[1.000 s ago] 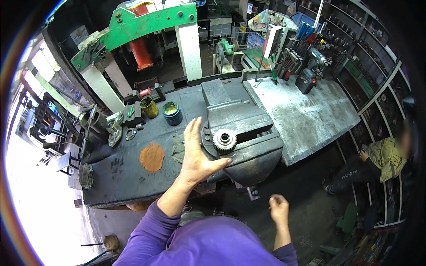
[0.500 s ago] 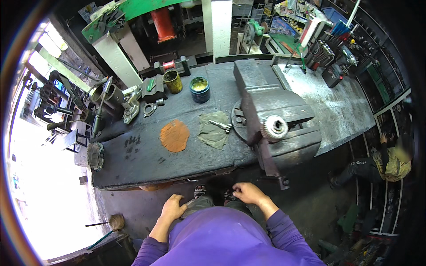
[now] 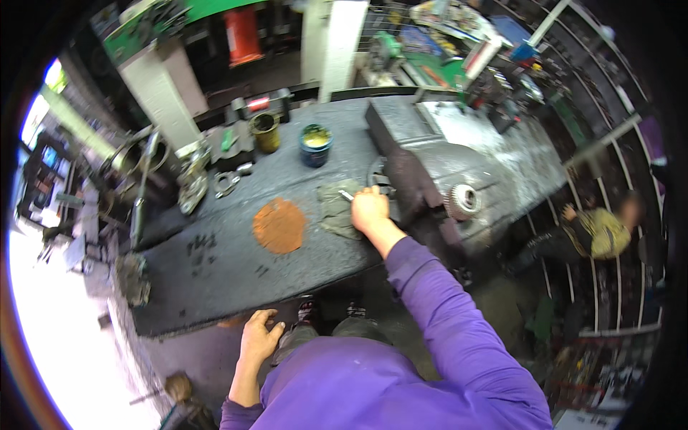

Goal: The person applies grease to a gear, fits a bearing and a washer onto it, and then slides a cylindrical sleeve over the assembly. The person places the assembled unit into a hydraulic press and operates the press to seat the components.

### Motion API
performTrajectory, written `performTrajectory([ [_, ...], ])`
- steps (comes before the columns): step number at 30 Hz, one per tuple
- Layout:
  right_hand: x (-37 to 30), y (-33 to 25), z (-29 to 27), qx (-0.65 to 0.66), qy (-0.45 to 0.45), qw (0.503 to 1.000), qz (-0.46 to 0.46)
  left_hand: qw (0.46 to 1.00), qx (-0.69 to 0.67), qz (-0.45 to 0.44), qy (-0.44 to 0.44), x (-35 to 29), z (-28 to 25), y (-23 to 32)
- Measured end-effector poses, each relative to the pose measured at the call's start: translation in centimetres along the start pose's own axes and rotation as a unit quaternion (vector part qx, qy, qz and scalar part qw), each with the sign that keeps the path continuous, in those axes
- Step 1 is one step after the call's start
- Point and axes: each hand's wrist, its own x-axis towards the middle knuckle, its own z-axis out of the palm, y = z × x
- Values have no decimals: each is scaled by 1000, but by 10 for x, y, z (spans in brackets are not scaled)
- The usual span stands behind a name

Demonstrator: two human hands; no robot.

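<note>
My right hand point(image 3: 370, 210) is over the grey-green cloth point(image 3: 334, 215) on the dark workbench, its fingers closed round slim metal pieces point(image 3: 346, 194). One shiny end sticks out to the left of the fingers, and the rest is hidden under the hand. Just right of it stands a large bench vise point(image 3: 448, 168) with a toothed metal gear point(image 3: 464, 202) on its near part. Left of the cloth is a round orange-brown cloth or pad point(image 3: 280, 226). My left hand point(image 3: 259, 337) hangs before the bench edge, fingers apart and holding nothing.
A blue tin with yellowish grease point(image 3: 315, 145) and a yellow-stained can point(image 3: 266, 133) stand at the back. Metal castings and a pipe point(image 3: 154, 158) crowd the left end. A metal sheet point(image 3: 527, 168) covers the bench's right. A co-worker point(image 3: 602, 231) is beyond, at right.
My right hand has gone from beside my body forward onto the cloth and closed on the metal pieces. My left hand has dropped slightly left. The view has tilted and shifted.
</note>
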Motion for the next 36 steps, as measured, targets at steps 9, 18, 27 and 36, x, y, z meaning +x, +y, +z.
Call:
performTrajectory([
  [9, -179, 40, -205, 534, 232, 813, -4, 956, -157, 229, -95, 98, 8, 166],
  [18, -160, 143, -247, 480, 322, 815, 41, 871, -172, 459, 45, 180, 112, 365],
  [27, -148, 155, -235, 450, 259, 855, 10, 873, -148, 459, 72, 184, 132, 352],
  [36, -147, 160, -228, 509, 302, 806, -16, 876, -144, 455, 75, 184, 130, 355],
])
